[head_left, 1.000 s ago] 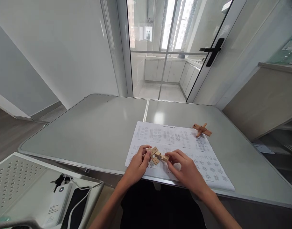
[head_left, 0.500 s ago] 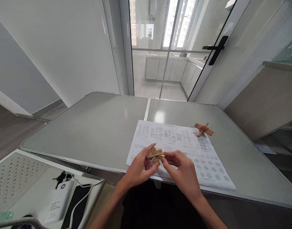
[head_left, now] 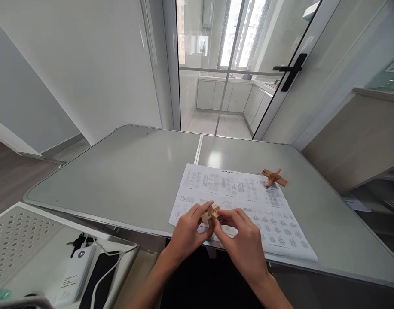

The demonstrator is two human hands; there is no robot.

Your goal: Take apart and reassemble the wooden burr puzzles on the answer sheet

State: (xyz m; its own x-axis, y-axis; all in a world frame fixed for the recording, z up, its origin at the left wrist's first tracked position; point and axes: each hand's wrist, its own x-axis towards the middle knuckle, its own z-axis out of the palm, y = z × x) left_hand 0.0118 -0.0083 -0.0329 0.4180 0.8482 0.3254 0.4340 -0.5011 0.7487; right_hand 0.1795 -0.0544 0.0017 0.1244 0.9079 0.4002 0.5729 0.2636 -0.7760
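A small wooden interlocking puzzle of light crossed blocks is held between both hands, just above the near edge of the sheet. My left hand is closed round its left side, thumb below and fingers above. On the right, my right hand pinches an end of the puzzle between thumb and fingers. Fingers cover part of the blocks. Beneath lies a white instruction sheet printed with rows of small diagrams. At its far right corner rests a second wooden cross-shaped puzzle.
The grey table extends left, with a seam down its middle. Left of me, a white cart carries a white power bank, a black phone, keys and a cable. Beyond the table stands a glass door.
The puzzle in my hands has been turned, so its blocks now show a more compact cross. Both hands have shifted slightly and keep their hold.
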